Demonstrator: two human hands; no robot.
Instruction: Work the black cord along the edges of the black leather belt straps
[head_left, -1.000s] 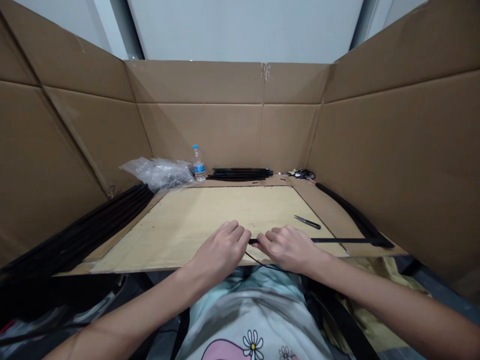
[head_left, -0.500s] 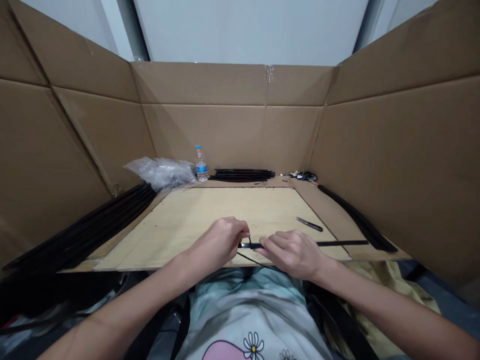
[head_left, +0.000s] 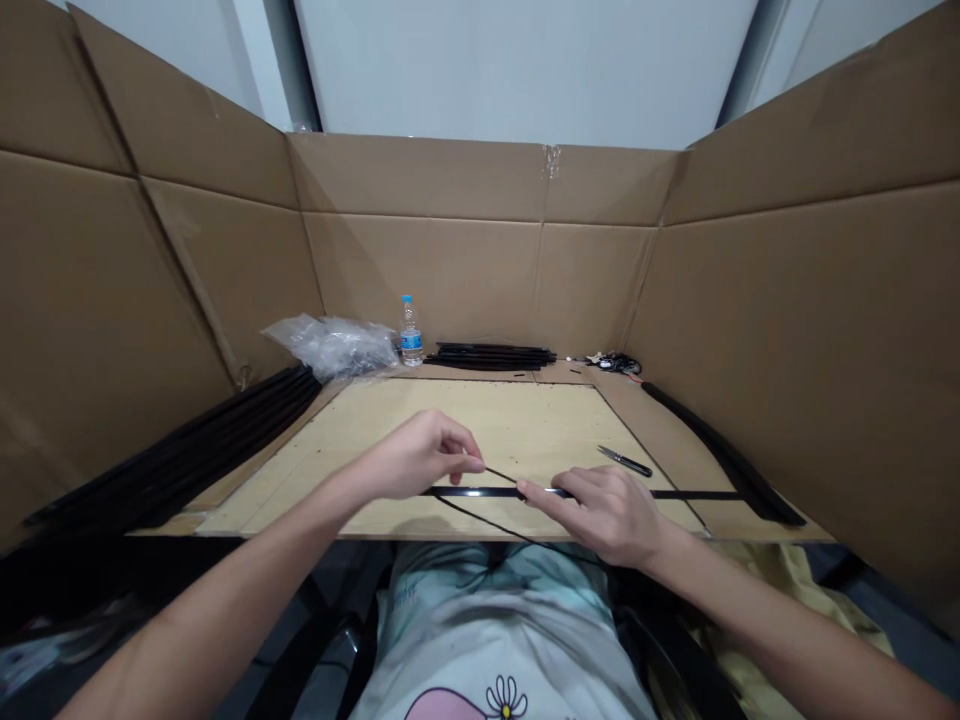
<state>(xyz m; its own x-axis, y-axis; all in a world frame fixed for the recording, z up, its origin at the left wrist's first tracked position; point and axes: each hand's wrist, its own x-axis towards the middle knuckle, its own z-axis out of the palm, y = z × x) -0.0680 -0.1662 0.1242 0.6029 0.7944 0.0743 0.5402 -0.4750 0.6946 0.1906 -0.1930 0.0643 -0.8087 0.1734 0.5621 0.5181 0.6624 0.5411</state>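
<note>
A thin black cord (head_left: 500,474) is pinched between the thumb and fingers of my left hand (head_left: 442,455), drawn out to the left from my right hand. My right hand (head_left: 600,505) grips a flat, shiny black strip (head_left: 476,492) near its middle, with the thumb and forefinger where the cord meets it. The strip lies across the near part of the board and runs on to the right of my hand. Another length of cord loops below the strip and drops past the board's near edge. Small scissors-like snips (head_left: 625,461) lie beyond my right hand.
The pale board (head_left: 450,400) sits inside cardboard walls (head_left: 420,260). Black strips (head_left: 225,440) are piled at left, with another bundle (head_left: 491,356) at the back and more (head_left: 720,450) at right. A plastic bag (head_left: 337,345), water bottle (head_left: 411,335) and tangled black cords (head_left: 619,362) stand behind.
My left hand has moved left and a little up from my right hand, pulling the cord out into a straight line. The camera view has shifted slightly.
</note>
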